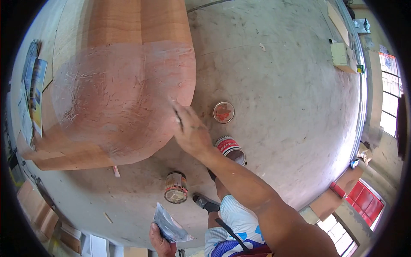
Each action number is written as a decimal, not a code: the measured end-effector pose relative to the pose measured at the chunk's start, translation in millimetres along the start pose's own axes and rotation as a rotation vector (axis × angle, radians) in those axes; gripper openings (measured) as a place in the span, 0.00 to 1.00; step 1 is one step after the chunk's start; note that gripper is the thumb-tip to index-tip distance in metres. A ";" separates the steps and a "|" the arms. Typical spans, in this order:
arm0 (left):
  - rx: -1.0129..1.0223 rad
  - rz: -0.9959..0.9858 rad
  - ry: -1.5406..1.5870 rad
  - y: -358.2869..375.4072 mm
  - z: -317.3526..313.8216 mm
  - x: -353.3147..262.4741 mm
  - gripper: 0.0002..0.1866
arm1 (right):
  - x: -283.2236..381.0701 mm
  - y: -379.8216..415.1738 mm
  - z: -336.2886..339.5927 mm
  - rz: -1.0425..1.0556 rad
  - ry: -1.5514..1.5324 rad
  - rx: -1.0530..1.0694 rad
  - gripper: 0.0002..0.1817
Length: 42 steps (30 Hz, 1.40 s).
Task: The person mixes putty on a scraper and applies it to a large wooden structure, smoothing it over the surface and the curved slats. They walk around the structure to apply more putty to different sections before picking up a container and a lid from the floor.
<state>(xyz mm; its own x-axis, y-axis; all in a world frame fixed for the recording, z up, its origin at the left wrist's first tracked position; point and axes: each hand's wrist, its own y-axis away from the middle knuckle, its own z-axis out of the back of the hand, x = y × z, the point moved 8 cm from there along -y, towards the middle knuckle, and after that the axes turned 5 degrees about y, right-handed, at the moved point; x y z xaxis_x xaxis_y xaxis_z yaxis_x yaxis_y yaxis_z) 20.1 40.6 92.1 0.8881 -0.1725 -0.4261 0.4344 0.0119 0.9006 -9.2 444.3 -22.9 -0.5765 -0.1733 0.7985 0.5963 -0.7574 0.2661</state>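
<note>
My right hand point(192, 133) is at the right edge of a large curved wooden form point(113, 23), its fingers closed and slightly blurred. A thin edge, dark and whitish, shows by the fingers; what it is I cannot make out. A pinkish-grey, streaky coat of filler point(115, 92) covers the form's rounded end, right beside that hand. Low in the view, my left hand point(162, 242) grips a flat plate point(171, 225) smeared with grey paste. The plate is tilted and held apart from the form.
On the concrete floor point(274, 107) stand an open can with a red label point(230, 150) and another can point(176, 187). A round lid with reddish residue point(224, 112) lies nearby. Papers point(36, 94) rest at the form's left side. Boxes point(342, 58) line the right wall.
</note>
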 end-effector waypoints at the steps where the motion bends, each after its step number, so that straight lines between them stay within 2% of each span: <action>1: 0.024 -0.024 0.030 1.4 -5.2 -3.9 0.23 | -15.5 3.4 3.9 0.018 -0.004 -0.049 0.29; 2: 0.049 -0.045 0.060 2.8 -12.2 -7.1 0.22 | -31.0 7.5 7.9 0.034 -0.007 -0.097 0.29; 4: 0.051 -0.067 0.088 4.5 -16.1 -7.3 0.21 | -81.9 -14.2 10.9 -0.203 -0.259 -0.094 0.28; 7: 0.006 -0.079 0.096 3.7 -11.9 -2.5 0.22 | -99.6 -50.6 13.2 -0.401 -0.524 0.045 0.29; 10: 0.007 -0.091 0.116 2.8 -9.7 3.6 0.22 | -96.1 -74.8 1.8 -0.437 -0.485 0.097 0.26; 13: 0.010 -0.096 0.119 6.1 -9.2 4.1 0.22 | -53.4 -82.6 0.6 -0.232 0.054 0.081 0.30; 16: 0.007 -0.105 0.147 10.3 -6.7 3.8 0.23 | -14.9 -61.1 -20.8 -0.091 0.247 -0.075 0.35; 19: 0.000 -0.108 0.150 15.1 -4.7 1.1 0.23 | 13.6 -32.3 -45.4 -0.097 0.355 0.091 0.39; 22: 0.021 -0.135 0.155 11.9 4.0 3.8 0.23 | 30.9 -0.7 -59.4 0.050 0.444 0.189 0.38; 25: 0.051 -0.157 0.171 8.1 0.7 1.1 0.24 | 19.1 33.6 -63.5 0.045 0.228 0.386 0.35; 28: 0.029 -0.153 0.206 -8.9 1.8 3.5 0.24 | 5.6 74.4 -55.0 -0.024 -0.496 0.513 0.34; 30: 0.107 -0.155 0.265 -29.1 -12.3 -4.7 0.24 | 38.1 105.3 -27.5 -0.148 -0.812 0.532 0.31; 32: 0.170 -0.132 0.361 -45.7 -35.3 -11.5 0.25 | 67.9 136.9 -10.5 -0.108 -0.828 0.492 0.30; 34: 0.218 -0.106 0.499 -72.1 -42.6 -3.3 0.25 | 96.9 168.2 1.0 0.069 -0.777 0.460 0.32; 37: 0.279 -0.090 0.643 -72.0 -48.0 -10.3 0.23 | 144.8 209.7 5.0 0.576 -0.479 0.411 0.36; 42: 0.451 -0.077 0.665 -45.4 -21.3 -30.4 0.21 | 165.9 263.9 -13.9 0.655 -0.313 0.418 0.41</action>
<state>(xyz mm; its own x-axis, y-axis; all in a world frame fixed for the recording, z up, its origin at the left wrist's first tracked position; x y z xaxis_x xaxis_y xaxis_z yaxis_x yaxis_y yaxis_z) -23.5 66.2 62.4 0.8230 0.4676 -0.3225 0.5221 -0.3991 0.7537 44.7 206.9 172.2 0.1035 -0.2675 0.9580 0.9502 -0.2581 -0.1748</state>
